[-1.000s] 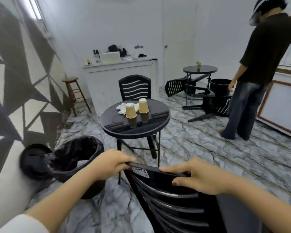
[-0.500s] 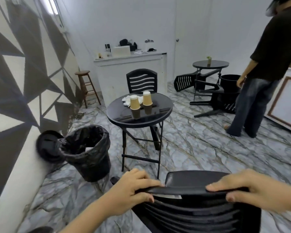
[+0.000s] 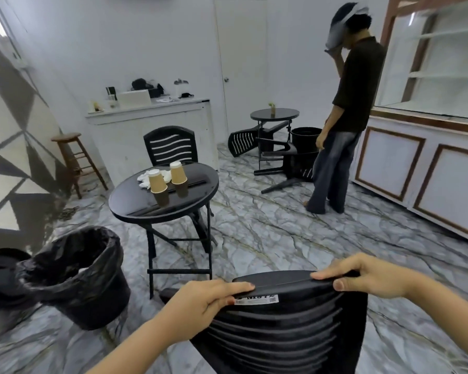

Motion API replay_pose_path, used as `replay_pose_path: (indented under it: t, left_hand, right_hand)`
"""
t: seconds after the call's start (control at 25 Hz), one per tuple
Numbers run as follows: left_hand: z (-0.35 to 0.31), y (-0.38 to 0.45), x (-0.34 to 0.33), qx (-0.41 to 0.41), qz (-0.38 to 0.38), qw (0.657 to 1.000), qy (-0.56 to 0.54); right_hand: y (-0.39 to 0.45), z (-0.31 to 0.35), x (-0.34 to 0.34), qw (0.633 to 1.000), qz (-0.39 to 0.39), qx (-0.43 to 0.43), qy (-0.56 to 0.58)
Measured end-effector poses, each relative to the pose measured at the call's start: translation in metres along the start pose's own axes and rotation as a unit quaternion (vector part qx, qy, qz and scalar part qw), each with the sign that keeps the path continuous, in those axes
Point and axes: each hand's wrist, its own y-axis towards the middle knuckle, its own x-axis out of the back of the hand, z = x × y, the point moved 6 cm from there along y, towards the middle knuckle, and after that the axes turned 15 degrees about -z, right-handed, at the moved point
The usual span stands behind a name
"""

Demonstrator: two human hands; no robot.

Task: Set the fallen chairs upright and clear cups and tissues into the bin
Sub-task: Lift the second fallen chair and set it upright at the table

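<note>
Marble floor (image 3: 268, 233) fills mid-frame; at bottom centre, left hand (image 3: 200, 298) and right hand (image 3: 368, 276) grip clamped on the chair backrest (image 3: 281, 319).

Chairs (image 3: 281, 327) 4; cups (image 3: 157, 180) 2; tables (image 3: 135, 203) 2; bins (image 3: 76, 276) 2.

One view only, so we have no second to compare: a wide-angle camera worn on the head, looking forward and down across the room. Nearest to us, at the bottom edge, the left hand (image 3: 200, 298) and right hand (image 3: 368, 276) on a chair back (image 3: 281, 333), seen close and from above. Middle distance: round table (image 3: 135, 206), left of centre. Near left: bin (image 3: 76, 279). Far: counter (image 3: 152, 122) and door (image 3: 241, 63). Far right: a standing person (image 3: 346, 117). Straight lines bow toward the frame edges.
</note>
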Motion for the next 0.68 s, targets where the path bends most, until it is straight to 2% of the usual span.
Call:
replay_pose_path:
  t: [0.2,0.44,0.56,0.68]
  left_hand:
    - [0.026,-0.008,0.008,-0.014,-0.051,0.996,0.068]
    - [0.083,-0.008,0.017,0.02,-0.095,0.983,0.156]
    - [0.13,0.0,0.015,0.106,-0.115,0.975,0.161]
    - [0.18,0.02,0.022,0.169,-0.08,0.971,0.151]
  right_hand:
    - [0.026,-0.001,-0.015,1.0,0.018,0.001,-0.007]
    - [0.13,-0.006,-0.03,0.996,0.009,0.045,-0.072]
    - [0.199,-0.021,-0.054,0.996,-0.01,0.043,-0.074]
    - [0.263,-0.038,-0.068,0.997,0.009,0.029,-0.075]
